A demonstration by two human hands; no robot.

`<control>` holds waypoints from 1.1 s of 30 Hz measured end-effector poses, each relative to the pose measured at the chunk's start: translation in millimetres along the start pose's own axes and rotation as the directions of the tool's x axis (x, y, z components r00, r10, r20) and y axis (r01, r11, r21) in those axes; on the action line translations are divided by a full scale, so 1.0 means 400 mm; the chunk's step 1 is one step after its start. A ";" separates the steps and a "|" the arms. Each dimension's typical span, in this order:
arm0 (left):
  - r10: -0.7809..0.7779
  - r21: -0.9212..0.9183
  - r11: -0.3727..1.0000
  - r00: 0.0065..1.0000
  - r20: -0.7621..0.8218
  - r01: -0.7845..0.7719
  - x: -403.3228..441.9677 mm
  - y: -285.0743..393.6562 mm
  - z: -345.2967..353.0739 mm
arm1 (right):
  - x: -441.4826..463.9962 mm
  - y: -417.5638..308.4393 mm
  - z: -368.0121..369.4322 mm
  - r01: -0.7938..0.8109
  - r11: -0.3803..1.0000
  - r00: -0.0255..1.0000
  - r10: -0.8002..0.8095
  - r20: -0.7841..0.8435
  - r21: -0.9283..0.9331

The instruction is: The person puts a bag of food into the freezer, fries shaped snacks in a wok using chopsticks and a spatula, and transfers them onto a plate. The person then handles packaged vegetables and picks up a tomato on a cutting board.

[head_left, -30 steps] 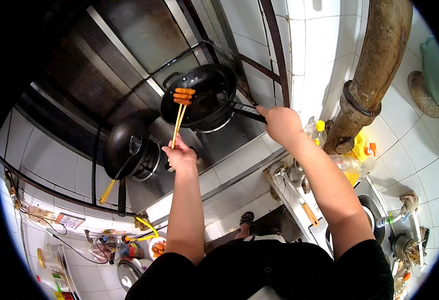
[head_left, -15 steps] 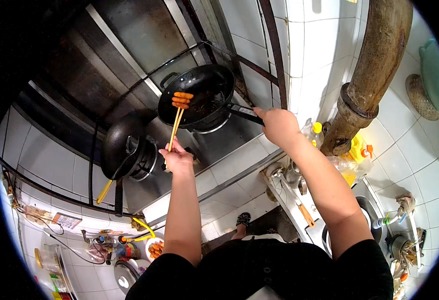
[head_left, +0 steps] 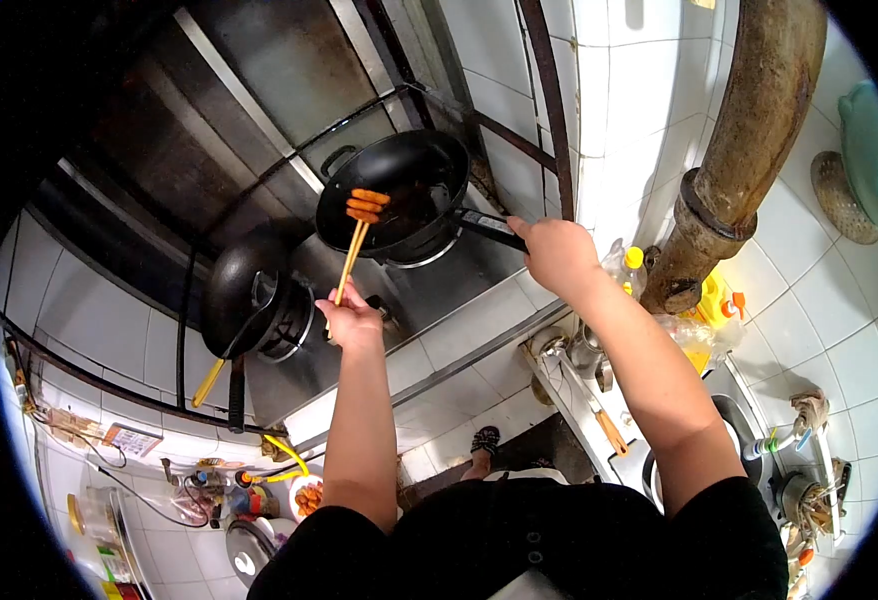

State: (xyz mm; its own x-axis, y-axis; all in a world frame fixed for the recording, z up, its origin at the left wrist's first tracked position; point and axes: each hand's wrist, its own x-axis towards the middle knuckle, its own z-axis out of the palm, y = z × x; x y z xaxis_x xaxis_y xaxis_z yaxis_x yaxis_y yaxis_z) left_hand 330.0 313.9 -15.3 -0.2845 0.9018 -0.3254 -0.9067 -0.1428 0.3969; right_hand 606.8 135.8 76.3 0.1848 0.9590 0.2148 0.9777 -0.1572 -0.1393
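My left hand [head_left: 352,319] is closed on a pair of wooden chopsticks [head_left: 354,260]. At their tips are three orange-brown fried pieces [head_left: 367,204], over the left side of a black wok [head_left: 424,175]. Some dark liquid shows in the bottom of this wok, which rests on the right burner. My right hand [head_left: 557,250] is wrapped round the wok's black handle [head_left: 494,229], with the index finger stretched along it.
A second black wok [head_left: 227,290] leans on the left burner, a yellow handle [head_left: 209,382] beside it. Fried pieces fill a bowl [head_left: 304,497] at lower left. Black metal bars cross around the stove [head_left: 409,310]. At right are a thick pipe [head_left: 724,195], bottles [head_left: 632,272] and a sink.
My left hand has moved slightly left and down, and the pieces at the chopstick tips are slightly lower. My right hand keeps its hold on the handle.
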 end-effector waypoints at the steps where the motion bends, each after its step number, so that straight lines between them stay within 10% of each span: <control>1: 0.001 0.005 1.000 1.000 -0.011 -0.001 0.008 -0.004 -0.007 | 0.002 0.000 0.002 0.005 1.000 1.000 -0.005 -0.016 0.001; 33: 0.048 -0.012 0.999 0.999 0.011 -0.048 0.023 0.013 -0.016 | 0.010 0.008 0.014 -0.001 1.000 1.000 0.001 0.012 -0.009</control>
State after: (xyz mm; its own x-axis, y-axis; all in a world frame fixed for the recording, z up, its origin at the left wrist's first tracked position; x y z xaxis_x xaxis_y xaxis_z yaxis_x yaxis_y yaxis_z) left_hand 320.7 318.8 -21.7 -0.3245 0.8981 -0.2968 -0.8955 -0.1907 0.4020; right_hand 610.1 140.4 71.5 0.1848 0.9617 0.2026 0.9783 -0.1603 -0.1311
